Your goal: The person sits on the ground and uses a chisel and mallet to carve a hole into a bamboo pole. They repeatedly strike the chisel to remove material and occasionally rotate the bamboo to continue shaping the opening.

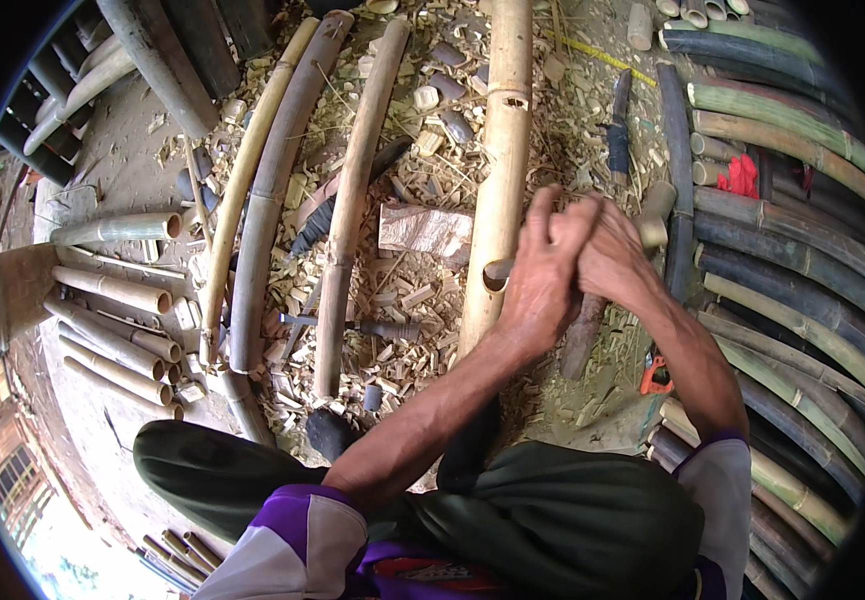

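Observation:
A long pale bamboo pole (508, 150) with two cut holes runs away from me, resting across a wooden block (423, 232). Just right of the pole, my left hand (545, 265) and my right hand (613, 250) are pressed together with curled fingers. What they may hold between them is hidden. Below them a brown piece of wood (583, 340) shows, partly covered by my hands. Farther off lies a knife (619, 130) with a dark wrapped handle.
Wood chips (433, 290) cover the ground. Three bamboo poles (358, 200) lie to the left, near a dark-handled tool (388, 328). Stacked bamboo (793, 235) lines the right side, with a red cloth (739, 177). An orange-handled tool (656, 375) and yellow tape measure (603, 55) lie nearby.

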Demonstrator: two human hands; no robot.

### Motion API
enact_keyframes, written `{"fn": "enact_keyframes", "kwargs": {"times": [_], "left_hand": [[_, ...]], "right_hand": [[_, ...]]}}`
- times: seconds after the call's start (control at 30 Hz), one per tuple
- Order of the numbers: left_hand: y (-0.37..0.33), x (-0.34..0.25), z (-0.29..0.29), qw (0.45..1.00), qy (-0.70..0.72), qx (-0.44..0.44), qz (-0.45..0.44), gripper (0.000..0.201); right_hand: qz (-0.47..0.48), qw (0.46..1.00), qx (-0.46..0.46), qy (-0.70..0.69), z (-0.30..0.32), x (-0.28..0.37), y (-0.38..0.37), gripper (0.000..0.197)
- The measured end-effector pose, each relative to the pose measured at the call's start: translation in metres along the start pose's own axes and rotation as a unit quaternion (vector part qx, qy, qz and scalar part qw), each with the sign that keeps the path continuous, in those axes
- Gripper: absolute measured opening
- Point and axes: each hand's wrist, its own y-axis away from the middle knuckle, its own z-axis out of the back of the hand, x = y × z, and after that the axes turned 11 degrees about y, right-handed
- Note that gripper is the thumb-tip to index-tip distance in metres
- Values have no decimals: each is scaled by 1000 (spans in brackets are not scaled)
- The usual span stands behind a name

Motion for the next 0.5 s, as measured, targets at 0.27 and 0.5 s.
{"fn": "enact_keyframes", "kwargs": {"times": [0.27, 0.5], "left_hand": [[-3, -4, -1, 944, -138, 293, 61, 88], [-5, -5, 9, 965, -46, 260, 9, 84]], "right_hand": [[-205, 963, -10, -174, -50, 24, 40, 15], [-252, 915, -9, -315, -38, 21, 37, 24]]}}
